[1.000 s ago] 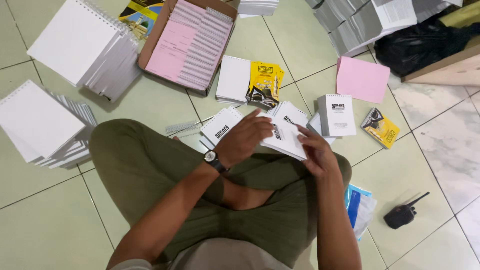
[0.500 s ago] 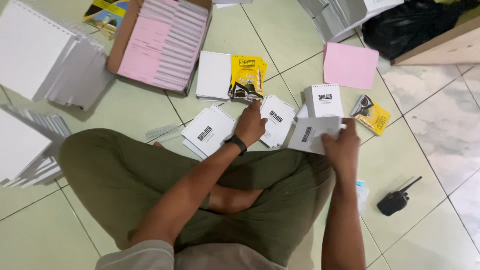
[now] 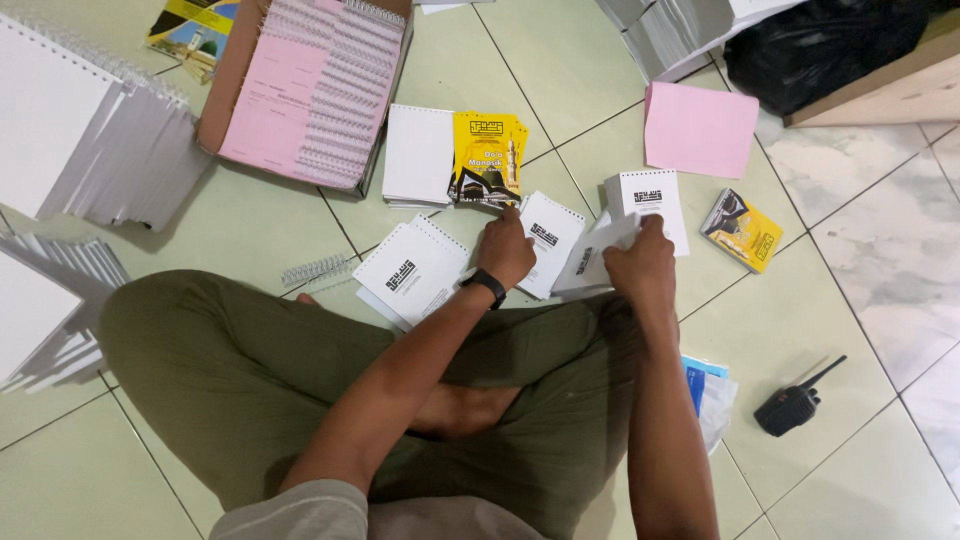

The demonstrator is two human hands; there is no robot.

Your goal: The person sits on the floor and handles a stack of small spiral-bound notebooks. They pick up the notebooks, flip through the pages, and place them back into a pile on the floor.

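One cardboard box [image 3: 232, 95] at eleven o'clock holds pink spiral-bound pads. Left hand [image 3: 505, 250] presses flat on a white booklet [image 3: 548, 240]; right hand [image 3: 640, 262] pinches white sheets [image 3: 592, 262] on the floor [image 3: 560, 70]. Yellow booklets [image 3: 487, 160] lie at twelve o'clock.

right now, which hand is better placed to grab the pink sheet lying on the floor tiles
Probably the right hand. It sits nearer the pink sheet, beyond the white booklet, though it holds white pages. The left hand rests on another white booklet, farther off, and would have to cross over.

Place: home-style booklet-binding workspace | tiled floor [image 3: 860, 250] | stacked spiral-bound booklets [image 3: 90, 130]
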